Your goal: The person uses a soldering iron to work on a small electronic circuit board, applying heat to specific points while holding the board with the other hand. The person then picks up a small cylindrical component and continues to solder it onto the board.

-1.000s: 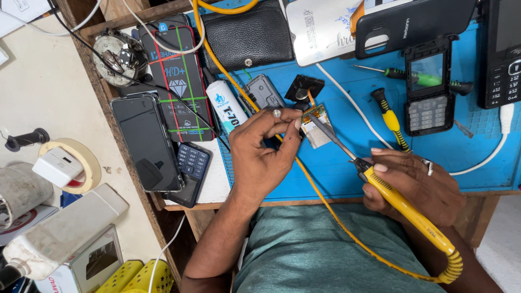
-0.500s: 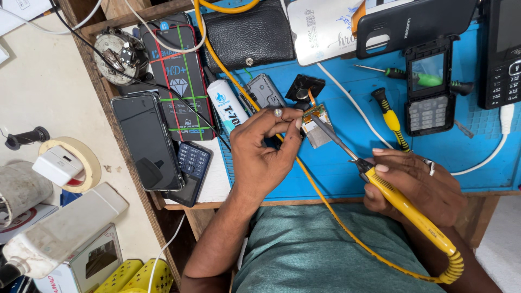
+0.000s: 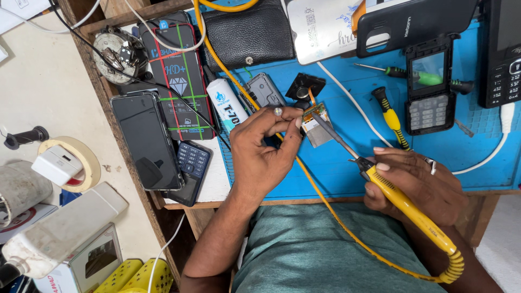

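While you are leaning over the blue work mat (image 3: 347, 173), its near edge is running along the wooden bench front just above your green shirt, and the widest bare stretch is lying between your two hands and out toward 3 o'clock. Crowding the 12 o'clock side are a black wallet (image 3: 252, 35), a white tablet back (image 3: 320, 27) and a dark phone cover (image 3: 418, 21). At 9 o'clock a black smartphone (image 3: 146, 141) is lying flat beside a small keypad phone (image 3: 191, 171), both just off the mat's left edge. Toward 2 o'clock an opened keypad handset (image 3: 430, 87) is sitting near a yellow-handled screwdriver (image 3: 391, 116).

Your left hand (image 3: 263, 157) is curling partly closed, its fingertips (image 3: 296, 122) pinching the edge of a small circuit board (image 3: 316, 123) that is lying on the mat at the centre, just beside a black square part (image 3: 305, 87).

Your right hand (image 3: 420, 187) is wrapping tightly around the yellow soldering iron (image 3: 404, 203), thumb along the top, and its metal tip is touching the board's right side. Its yellow cord (image 3: 325, 203) is passing under your left hand and looping toward 12 o'clock.
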